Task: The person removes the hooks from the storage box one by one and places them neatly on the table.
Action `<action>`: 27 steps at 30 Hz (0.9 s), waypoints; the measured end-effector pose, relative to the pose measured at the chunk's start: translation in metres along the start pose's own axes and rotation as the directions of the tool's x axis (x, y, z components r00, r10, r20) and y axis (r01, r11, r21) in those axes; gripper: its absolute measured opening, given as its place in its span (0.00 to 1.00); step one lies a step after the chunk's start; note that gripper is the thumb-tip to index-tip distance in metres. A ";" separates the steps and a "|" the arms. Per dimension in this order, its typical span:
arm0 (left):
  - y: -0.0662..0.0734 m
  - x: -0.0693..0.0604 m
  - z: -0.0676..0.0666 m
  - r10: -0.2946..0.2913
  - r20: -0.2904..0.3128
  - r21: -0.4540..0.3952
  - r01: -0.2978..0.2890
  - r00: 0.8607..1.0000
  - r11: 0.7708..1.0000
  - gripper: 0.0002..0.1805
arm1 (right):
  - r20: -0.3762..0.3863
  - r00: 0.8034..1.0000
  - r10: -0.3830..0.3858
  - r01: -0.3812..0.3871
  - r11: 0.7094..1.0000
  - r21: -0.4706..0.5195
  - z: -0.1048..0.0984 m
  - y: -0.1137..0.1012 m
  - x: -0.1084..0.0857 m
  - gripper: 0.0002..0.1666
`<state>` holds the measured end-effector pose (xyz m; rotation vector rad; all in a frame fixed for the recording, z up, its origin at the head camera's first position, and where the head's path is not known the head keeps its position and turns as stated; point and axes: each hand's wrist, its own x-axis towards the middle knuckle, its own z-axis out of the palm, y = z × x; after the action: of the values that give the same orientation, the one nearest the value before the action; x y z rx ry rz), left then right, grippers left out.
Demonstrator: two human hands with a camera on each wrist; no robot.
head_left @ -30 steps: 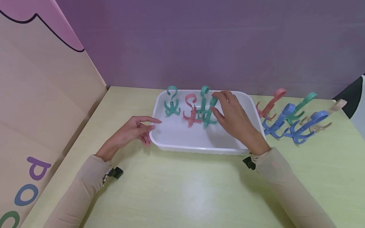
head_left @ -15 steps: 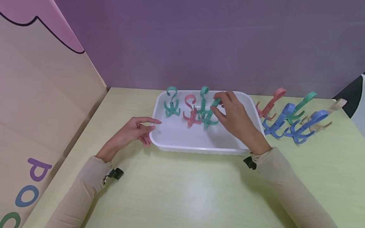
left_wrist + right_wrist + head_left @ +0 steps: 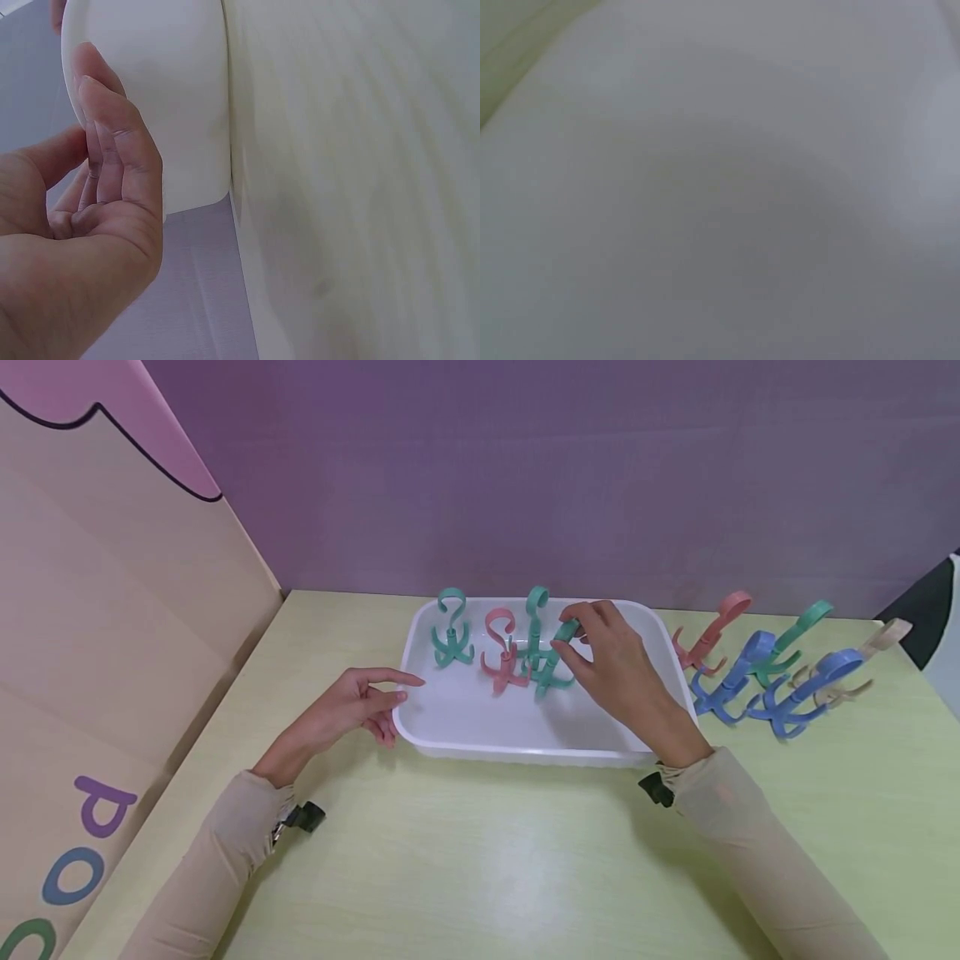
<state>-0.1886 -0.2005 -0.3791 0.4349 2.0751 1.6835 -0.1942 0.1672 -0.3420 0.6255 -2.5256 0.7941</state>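
In the head view a white plastic tray (image 3: 487, 727) holds several multi-pronged hanging hooks. My right hand (image 3: 618, 664) pinches the curved top of a green hook (image 3: 551, 675), whose prongs are down at the tray floor. Just behind it stands another green hook (image 3: 536, 627), and a pink hook (image 3: 504, 660) is close on its left; their prongs overlap. Farther left is a separate green hook (image 3: 452, 639). My left hand (image 3: 352, 706) grips the tray's left rim between thumb and fingers, also seen in the left wrist view. White tray surface (image 3: 727, 225) fills the right wrist view.
Right of the tray, several more hooks stand on the pale table (image 3: 480, 860): a pink hook (image 3: 708, 639), two blue hooks, one being the blue hook (image 3: 806, 695), a green hook (image 3: 795, 639) and a beige hook (image 3: 885, 642). A purple wall (image 3: 525, 477) rises behind.
The pinched green hook's top has tilted slightly to the right with my right hand during the first half second. Since then almost nothing has moved; my left hand stays at the rim.
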 end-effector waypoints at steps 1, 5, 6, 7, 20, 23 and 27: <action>0.000 0.000 0.000 0.000 0.000 0.000 0.000 1.000 1.000 0.22 | -0.001 1.000 -0.004 0.004 1.000 0.001 0.000 0.000 0.000 0.19; 0.000 0.000 0.000 -0.003 -0.002 0.005 0.003 1.000 1.000 0.22 | -0.011 1.000 -0.024 0.024 1.000 -0.005 -0.001 0.000 -0.001 0.19; 0.001 0.000 0.000 -0.004 -0.004 0.005 0.004 1.000 1.000 0.22 | -0.017 0.999 -0.031 0.031 0.999 -0.009 -0.001 0.000 -0.001 0.19; 0.001 0.000 0.000 -0.003 -0.004 0.005 0.003 1.000 1.000 0.22 | -0.023 0.999 -0.039 0.039 0.999 -0.011 -0.001 0.000 -0.001 0.20; -0.002 0.001 -0.001 -0.003 -0.004 0.011 0.003 1.000 1.000 0.22 | -0.047 0.998 -0.047 0.045 0.998 -0.039 -0.014 -0.003 0.000 0.19; -0.001 0.001 0.000 -0.007 -0.006 0.005 0.007 1.000 1.000 0.22 | -0.059 0.998 -0.038 0.035 0.998 -0.054 -0.020 -0.004 0.000 0.20; -0.001 0.000 -0.001 -0.004 -0.008 0.007 0.004 1.000 1.000 0.22 | -0.096 0.993 -0.064 0.059 0.997 -0.058 -0.025 -0.004 -0.002 0.20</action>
<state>-0.1890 -0.2016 -0.3796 0.4261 2.0866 1.6792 -0.1840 0.1800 -0.3220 0.6275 -2.4192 0.7137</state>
